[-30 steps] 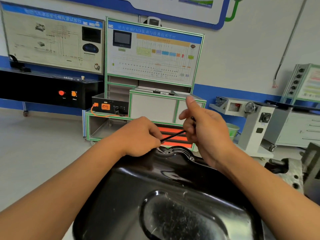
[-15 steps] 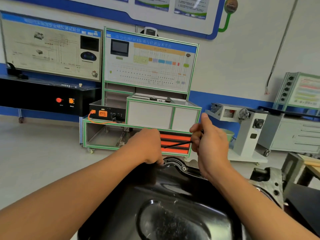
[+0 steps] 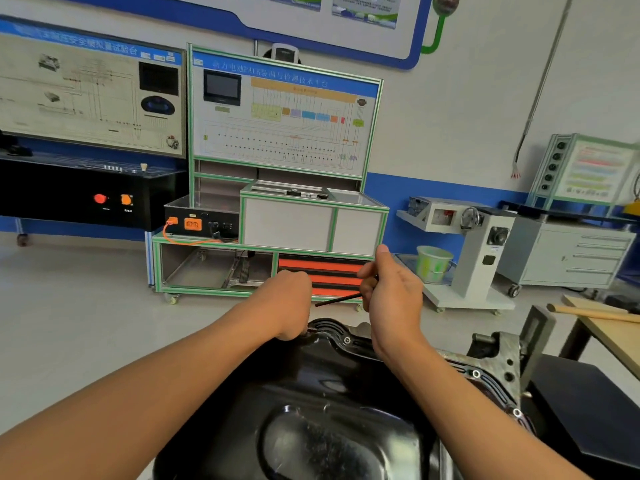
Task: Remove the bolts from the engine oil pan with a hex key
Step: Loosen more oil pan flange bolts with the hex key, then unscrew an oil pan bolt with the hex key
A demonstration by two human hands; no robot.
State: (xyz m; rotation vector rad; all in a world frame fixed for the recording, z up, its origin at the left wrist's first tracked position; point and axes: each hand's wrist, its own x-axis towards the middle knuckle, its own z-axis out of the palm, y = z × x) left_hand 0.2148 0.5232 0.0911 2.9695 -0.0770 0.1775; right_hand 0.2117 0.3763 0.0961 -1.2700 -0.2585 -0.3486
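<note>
Your right hand [image 3: 391, 296] pinches the hex key [image 3: 337, 300]. Your left hand [image 3: 289, 303] curls at the oil pan [image 3: 311, 393] rim; I cannot tell its hold.

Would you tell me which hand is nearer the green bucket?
Right. The right hand, gripping the hex key, is left of the bucket; the left hand is farther left, at the oil pan.

Head camera faces forward-down, close above oil pan [image 3: 329, 393].

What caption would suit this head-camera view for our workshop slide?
Left hand and right hand hold a black hex key over the oil pan's far rim.
</note>
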